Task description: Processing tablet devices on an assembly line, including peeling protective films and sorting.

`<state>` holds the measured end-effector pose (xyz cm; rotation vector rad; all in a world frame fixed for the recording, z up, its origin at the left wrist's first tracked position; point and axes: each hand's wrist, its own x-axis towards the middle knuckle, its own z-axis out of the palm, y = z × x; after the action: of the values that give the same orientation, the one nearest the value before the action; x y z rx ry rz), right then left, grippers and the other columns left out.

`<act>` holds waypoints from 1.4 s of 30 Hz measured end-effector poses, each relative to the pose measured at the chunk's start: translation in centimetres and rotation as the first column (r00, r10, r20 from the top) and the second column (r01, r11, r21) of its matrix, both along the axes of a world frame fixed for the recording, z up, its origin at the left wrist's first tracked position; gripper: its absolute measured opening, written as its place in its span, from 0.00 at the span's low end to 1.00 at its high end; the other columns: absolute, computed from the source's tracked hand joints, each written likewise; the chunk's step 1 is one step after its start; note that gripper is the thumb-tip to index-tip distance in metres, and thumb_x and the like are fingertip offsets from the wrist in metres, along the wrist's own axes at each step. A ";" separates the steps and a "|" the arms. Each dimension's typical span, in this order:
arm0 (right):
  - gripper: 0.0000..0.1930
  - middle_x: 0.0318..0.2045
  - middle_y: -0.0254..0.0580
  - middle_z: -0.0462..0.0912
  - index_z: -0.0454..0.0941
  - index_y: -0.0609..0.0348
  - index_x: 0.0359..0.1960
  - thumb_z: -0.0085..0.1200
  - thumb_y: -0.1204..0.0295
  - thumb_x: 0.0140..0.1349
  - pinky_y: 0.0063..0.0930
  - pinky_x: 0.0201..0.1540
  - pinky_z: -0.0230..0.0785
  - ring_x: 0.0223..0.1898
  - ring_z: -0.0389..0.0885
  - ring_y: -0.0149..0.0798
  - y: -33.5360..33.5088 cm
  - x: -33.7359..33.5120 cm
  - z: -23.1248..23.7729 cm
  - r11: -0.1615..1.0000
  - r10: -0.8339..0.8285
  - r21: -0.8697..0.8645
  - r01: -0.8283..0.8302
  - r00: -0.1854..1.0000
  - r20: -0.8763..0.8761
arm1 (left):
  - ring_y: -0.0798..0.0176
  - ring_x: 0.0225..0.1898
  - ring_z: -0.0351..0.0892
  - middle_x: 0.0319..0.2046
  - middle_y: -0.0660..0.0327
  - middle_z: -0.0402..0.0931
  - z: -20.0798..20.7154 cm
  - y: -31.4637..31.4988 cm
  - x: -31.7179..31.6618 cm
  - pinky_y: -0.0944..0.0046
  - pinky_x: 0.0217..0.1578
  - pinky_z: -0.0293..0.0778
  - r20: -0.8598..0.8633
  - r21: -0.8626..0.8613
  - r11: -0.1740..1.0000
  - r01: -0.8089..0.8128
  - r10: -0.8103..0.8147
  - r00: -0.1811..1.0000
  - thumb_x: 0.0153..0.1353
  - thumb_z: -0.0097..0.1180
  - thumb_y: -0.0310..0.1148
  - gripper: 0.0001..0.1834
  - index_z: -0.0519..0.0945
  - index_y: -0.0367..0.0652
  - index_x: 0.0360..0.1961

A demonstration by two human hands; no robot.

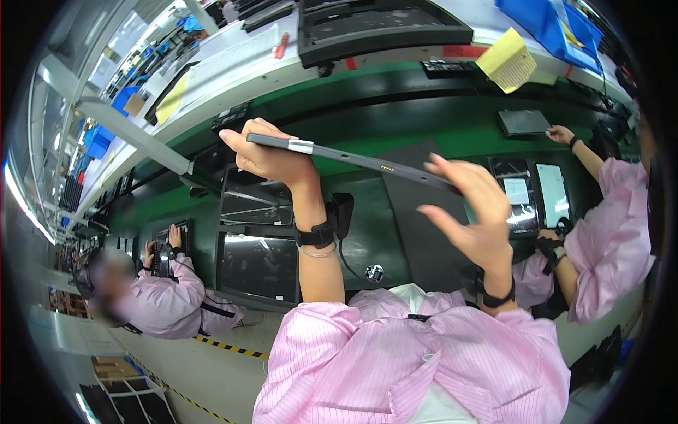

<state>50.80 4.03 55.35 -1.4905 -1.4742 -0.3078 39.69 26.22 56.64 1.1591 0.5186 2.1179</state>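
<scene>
Edge-on in front of me is a thin dark tablet (pixel 346 155), tilted so its right end sits lower. Small gold contacts and a pale sticker show along its edge. My left hand (pixel 272 159) is closed around the tablet's left end. At the other end, my right hand (pixel 484 208) has fingers and thumb spread apart, the fingertips close to the edge; whether they touch it I cannot tell. Below the tablet lies a dark mat (pixel 420 240) on the green bench. Two dark screen panels, the nearer one a glossy panel (pixel 258 258), rest left of my left forearm.
At right, a co-worker's hand (pixel 561 134) touches a dark flat device (pixel 522 122). Another person (pixel 159 290) works at the left. A shelf (pixel 395 56) runs above the bench, with a black tray (pixel 381 32), yellow paper (pixel 507 62) and a blue bin (pixel 554 32).
</scene>
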 end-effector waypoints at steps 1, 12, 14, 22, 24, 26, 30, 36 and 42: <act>0.22 0.37 0.45 0.81 0.78 0.64 0.42 0.65 0.77 0.40 0.29 0.42 0.71 0.38 0.79 0.43 -0.7 0.5 -1.0 1.000 0.011 0.015 -0.010 0.995 -0.096 | 0.73 0.08 0.49 0.03 0.66 0.51 0.0 0.5 -0.7 0.72 0.12 0.46 0.004 0.023 1.000 0.006 -0.006 1.000 0.68 0.27 0.45 0.34 0.55 0.45 0.02; 0.14 0.32 0.52 0.82 0.78 0.74 0.34 0.45 0.72 0.61 0.28 0.40 0.71 0.35 0.81 0.43 -3.1 -1.2 -2.9 0.993 0.107 0.091 -0.078 0.922 -0.372 | 0.74 0.11 0.47 0.06 0.68 0.51 -1.7 1.5 -1.1 0.71 0.15 0.43 0.086 -0.057 0.979 0.198 -0.193 0.977 0.67 0.29 0.41 0.29 0.51 0.46 0.06; 0.14 0.31 0.52 0.82 0.78 0.74 0.33 0.44 0.72 0.62 0.27 0.38 0.70 0.33 0.81 0.41 -3.2 -0.8 -3.0 0.992 0.122 0.042 -0.115 0.888 -0.443 | 0.73 0.08 0.49 0.06 0.65 0.54 -1.4 1.4 -1.4 0.73 0.11 0.45 0.038 -0.016 0.976 0.218 -0.217 0.975 0.67 0.28 0.40 0.27 0.55 0.45 0.09; 0.17 0.19 0.39 0.76 0.72 0.66 0.24 0.40 0.66 0.67 0.17 0.24 0.68 0.20 0.78 0.30 2.1 2.4 -5.8 0.992 0.096 0.022 -0.124 0.630 -0.770 | 0.72 0.06 0.51 0.03 0.64 0.54 -0.4 -2.4 -0.1 0.75 0.07 0.48 -0.003 -0.062 0.798 0.599 -0.600 0.800 0.68 0.30 0.41 0.30 0.57 0.47 0.06; 0.17 0.17 0.36 0.75 0.71 0.63 0.25 0.40 0.65 0.67 0.15 0.21 0.65 0.18 0.77 0.28 3.4 2.7 -6.7 0.993 0.094 0.032 -0.112 0.617 -0.781 | 0.73 0.06 0.51 0.03 0.66 0.53 0.3 -4.3 0.3 0.75 0.07 0.47 -0.001 -0.178 0.767 0.617 -0.627 0.779 0.68 0.30 0.42 0.31 0.57 0.47 0.05; 0.17 0.17 0.36 0.75 0.71 0.62 0.24 0.40 0.65 0.68 0.14 0.20 0.64 0.17 0.76 0.28 4.1 2.5 -6.8 0.994 0.092 0.036 -0.099 0.647 -0.757 | 0.73 0.07 0.50 0.03 0.67 0.52 0.6 -5.3 0.4 0.75 0.08 0.46 0.002 -0.190 0.754 0.629 -0.641 0.768 0.68 0.31 0.42 0.31 0.57 0.47 0.05; 0.16 0.11 0.30 0.68 0.70 0.60 0.24 0.39 0.64 0.68 0.14 0.16 0.57 0.13 0.68 0.22 5.7 2.4 -6.9 1.000 -0.003 0.003 0.007 0.714 -0.700 | 0.75 0.09 0.57 0.07 0.67 0.61 -1.3 -3.4 0.9 0.74 0.13 0.54 -0.040 -0.211 0.695 0.688 -0.709 0.704 0.66 0.34 0.49 0.31 0.66 0.42 0.09; 0.17 0.08 0.25 0.58 0.71 0.59 0.22 0.42 0.62 0.66 0.17 0.11 0.44 0.08 0.54 0.18 8.4 3.1 -3.8 0.999 0.050 0.016 -0.051 0.777 -0.628 | 0.58 0.24 0.71 0.18 0.58 0.72 -1.3 6.0 0.5 0.56 0.30 0.70 -0.496 0.493 -0.263 0.829 -0.868 0.020 0.67 0.12 0.38 0.30 0.69 0.46 0.19; 0.16 0.09 0.25 0.60 0.73 0.58 0.27 0.43 0.60 0.66 0.14 0.09 0.44 0.07 0.54 0.18 7.7 3.6 -2.1 0.997 0.070 0.069 -0.031 0.734 -0.676 | 0.58 0.17 0.69 0.14 0.57 0.71 -1.8 6.7 0.9 0.59 0.24 0.70 -0.405 0.613 -0.242 0.752 -0.914 0.035 0.67 0.11 0.39 0.33 0.71 0.44 0.16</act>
<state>54.39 11.75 53.29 -1.3108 -0.8923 0.2289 40.59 32.93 54.84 1.0368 -1.2297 0.8967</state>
